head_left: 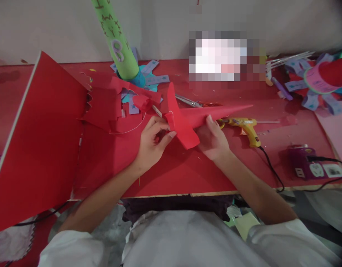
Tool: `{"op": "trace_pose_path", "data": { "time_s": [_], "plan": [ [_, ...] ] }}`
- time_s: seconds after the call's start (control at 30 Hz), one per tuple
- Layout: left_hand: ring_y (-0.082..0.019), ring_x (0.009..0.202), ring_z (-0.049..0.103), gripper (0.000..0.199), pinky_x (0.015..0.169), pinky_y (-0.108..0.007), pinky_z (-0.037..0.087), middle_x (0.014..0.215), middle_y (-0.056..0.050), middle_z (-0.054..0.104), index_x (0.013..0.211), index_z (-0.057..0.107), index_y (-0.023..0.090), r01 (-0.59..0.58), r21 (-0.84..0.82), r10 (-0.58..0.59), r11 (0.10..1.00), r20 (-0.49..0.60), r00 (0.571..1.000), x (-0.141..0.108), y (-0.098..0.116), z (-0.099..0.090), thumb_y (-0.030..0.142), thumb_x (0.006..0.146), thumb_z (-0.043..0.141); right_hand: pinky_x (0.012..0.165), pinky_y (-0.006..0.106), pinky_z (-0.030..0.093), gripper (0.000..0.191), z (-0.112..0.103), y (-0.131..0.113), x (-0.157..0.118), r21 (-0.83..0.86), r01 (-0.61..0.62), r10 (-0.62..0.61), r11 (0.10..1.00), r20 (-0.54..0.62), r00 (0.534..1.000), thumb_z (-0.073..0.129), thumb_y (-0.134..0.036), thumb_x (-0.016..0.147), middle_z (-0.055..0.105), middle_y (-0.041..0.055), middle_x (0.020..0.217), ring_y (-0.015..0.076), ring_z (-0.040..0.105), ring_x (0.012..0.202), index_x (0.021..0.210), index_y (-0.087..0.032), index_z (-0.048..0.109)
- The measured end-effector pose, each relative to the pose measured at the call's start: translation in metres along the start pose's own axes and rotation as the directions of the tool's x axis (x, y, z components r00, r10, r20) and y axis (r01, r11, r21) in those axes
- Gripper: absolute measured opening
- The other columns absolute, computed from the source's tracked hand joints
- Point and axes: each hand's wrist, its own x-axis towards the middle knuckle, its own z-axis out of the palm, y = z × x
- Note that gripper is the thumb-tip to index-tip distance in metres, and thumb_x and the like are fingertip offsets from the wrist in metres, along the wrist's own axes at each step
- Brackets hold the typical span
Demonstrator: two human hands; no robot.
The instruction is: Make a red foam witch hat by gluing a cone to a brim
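Observation:
A red paper cone (209, 115) lies on its side in the air above the table, tip pointing right, with a wide flared band of red paper (184, 128) round its base end. My left hand (154, 142) pinches the folded paper edge at the base, thumb and fingers closed. Around the cone's underside my right hand (215, 141) is closed, thumb on top and most fingers hidden. Left of my left hand lie red paper scraps (102, 104) and a crumpled red paper piece (141, 102). A thin white string (129, 132) curves beside them.
A yellow glue gun (244, 124) with a black cord lies right of my right hand. Scissors (187, 100) lie behind the cone. A green paper tube (120, 52) stands at the back, a red board (45, 129) rises at left, and a purple socket box (305, 161) sits right.

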Motion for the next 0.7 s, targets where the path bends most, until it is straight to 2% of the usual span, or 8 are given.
{"op": "trace_pose_path", "data": {
  "time_s": [0.17,0.3,0.37,0.47,0.7],
  "plan": [
    [-0.012,0.078,0.052,0.015,0.066,-0.025,0.042,0.090,-0.001,0.055,0.093,0.072,0.022,0.022,-0.101,-0.022,0.995,0.010,1.000,0.0003,-0.0079,0.0016,0.035,0.097,0.079,0.117,0.052,0.058,0.036,0.0113,-0.0065,-0.0025,0.008,0.154,-0.154,0.988,0.030,0.988,0.088,-0.052,0.082,0.078,-0.0036,0.133,0.0266,0.070,0.132,0.112,-0.042,0.071],
    [-0.013,0.081,0.056,0.025,0.067,-0.026,0.045,0.101,-0.003,0.061,0.101,0.075,0.023,0.075,-0.122,-0.069,0.990,0.049,0.996,0.0004,-0.0112,0.0029,0.044,0.091,0.085,0.116,0.050,0.061,0.037,0.0105,-0.0068,-0.0023,0.037,0.156,-0.157,0.987,0.015,0.988,0.088,-0.045,0.083,0.081,-0.0046,0.125,0.0236,0.075,0.120,0.115,-0.042,0.070],
    [-0.015,0.086,0.060,0.024,0.070,-0.028,0.049,0.103,-0.005,0.065,0.101,0.079,0.024,0.088,-0.106,-0.081,0.990,0.068,0.994,0.0004,-0.0104,0.0028,0.046,0.094,0.083,0.114,0.050,0.062,0.040,0.0083,-0.0056,-0.0014,0.037,0.155,-0.156,0.987,0.006,0.988,0.089,-0.045,0.083,0.081,-0.0045,0.122,0.0230,0.077,0.117,0.117,-0.042,0.070],
    [-0.017,0.089,0.064,0.020,0.073,-0.030,0.051,0.099,-0.005,0.069,0.094,0.082,0.025,0.084,-0.092,-0.077,0.992,0.074,0.994,0.0007,-0.0082,0.0019,0.044,0.098,0.078,0.113,0.049,0.063,0.039,0.0056,-0.0045,0.0000,0.008,0.162,-0.162,0.987,0.003,0.987,0.090,-0.046,0.082,0.082,-0.0039,0.119,0.0236,0.077,0.117,0.115,-0.041,0.070],
    [-0.014,0.079,0.059,0.024,0.066,-0.027,0.047,0.093,-0.003,0.065,0.087,0.078,0.022,0.043,-0.046,-0.041,0.998,0.052,0.998,0.0028,-0.0081,-0.0007,0.044,0.094,0.083,0.110,0.051,0.064,0.040,0.0057,-0.0070,0.0001,-0.029,0.143,-0.143,0.989,-0.002,0.990,0.091,-0.047,0.080,0.081,-0.0027,0.120,0.0265,0.077,0.119,0.113,-0.040,0.070]
  ]
}}
